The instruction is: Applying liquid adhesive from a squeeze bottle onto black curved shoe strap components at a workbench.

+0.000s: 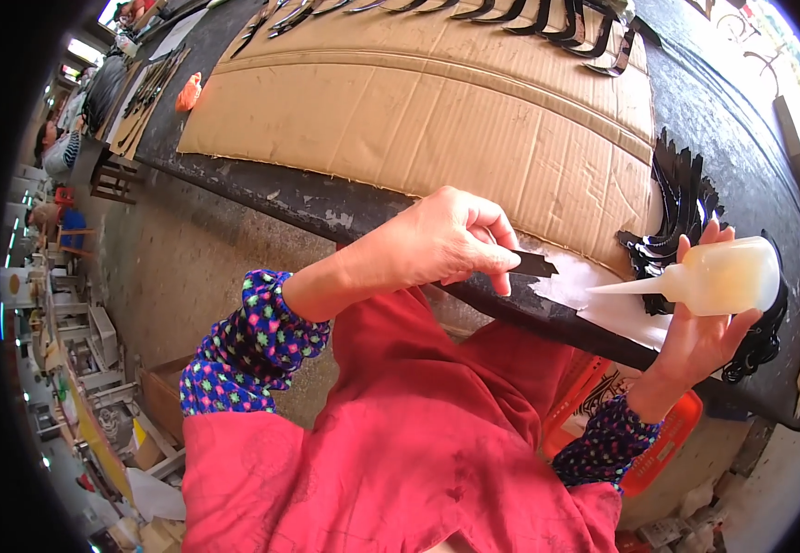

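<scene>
My left hand [450, 235] is closed in a pinch on a flat black strip [537, 265], whose jagged end sticks out to the right past the fingertips. My right hand [694, 346] grips a translucent squeeze bottle [729, 276] with yellowish liquid inside. The bottle lies tilted on its side, and its long pointed nozzle [625, 288] aims left toward the strip, a small gap apart from it. Under both, white paper [625, 324] lies along the table's near edge. Beyond the bottle is a pile of black strips [681, 198] with toothed ends.
A big cardboard sheet [400, 120] covers much of the dark table [731, 101]. Several curved black strips [510, 17] are lined up along its far edge. An orange lump [189, 92] sits at its left. Below the table, right of my lap, stands a red plastic basket [667, 442].
</scene>
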Demonstrator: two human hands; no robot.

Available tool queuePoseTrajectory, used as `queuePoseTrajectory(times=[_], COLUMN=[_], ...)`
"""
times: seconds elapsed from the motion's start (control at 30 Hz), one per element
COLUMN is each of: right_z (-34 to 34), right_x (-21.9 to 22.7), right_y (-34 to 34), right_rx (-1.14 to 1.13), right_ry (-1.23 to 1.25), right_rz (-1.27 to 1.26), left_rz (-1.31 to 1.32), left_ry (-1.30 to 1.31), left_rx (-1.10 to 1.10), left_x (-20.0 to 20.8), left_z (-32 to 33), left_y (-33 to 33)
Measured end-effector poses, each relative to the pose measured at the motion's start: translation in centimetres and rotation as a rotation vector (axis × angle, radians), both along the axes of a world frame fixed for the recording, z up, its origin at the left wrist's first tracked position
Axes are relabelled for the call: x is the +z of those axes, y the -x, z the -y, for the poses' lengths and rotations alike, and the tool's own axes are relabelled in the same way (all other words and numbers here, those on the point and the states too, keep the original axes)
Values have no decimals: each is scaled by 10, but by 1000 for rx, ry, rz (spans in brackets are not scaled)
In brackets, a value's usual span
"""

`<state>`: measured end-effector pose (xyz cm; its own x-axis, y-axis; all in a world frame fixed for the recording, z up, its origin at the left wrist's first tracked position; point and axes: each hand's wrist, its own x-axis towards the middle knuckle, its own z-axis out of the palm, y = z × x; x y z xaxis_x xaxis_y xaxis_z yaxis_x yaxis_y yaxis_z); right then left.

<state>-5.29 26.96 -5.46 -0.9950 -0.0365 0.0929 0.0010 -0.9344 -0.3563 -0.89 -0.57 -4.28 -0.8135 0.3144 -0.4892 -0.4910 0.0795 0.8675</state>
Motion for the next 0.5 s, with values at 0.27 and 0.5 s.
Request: queuePoseTrajectory(times=[0.27, 0.5], right_z=[-1, 0], right_x=[10, 12], right_y=[-15, -22], right_rx=[-135, -418], right_ry=[-275, -762], right_rz=[-154, -122], left_rz=[56, 115], left_ry=[40, 15], left_rx=[-70, -79], left_x=[16, 14], left_z=[-8, -12], left_y=[2, 4])
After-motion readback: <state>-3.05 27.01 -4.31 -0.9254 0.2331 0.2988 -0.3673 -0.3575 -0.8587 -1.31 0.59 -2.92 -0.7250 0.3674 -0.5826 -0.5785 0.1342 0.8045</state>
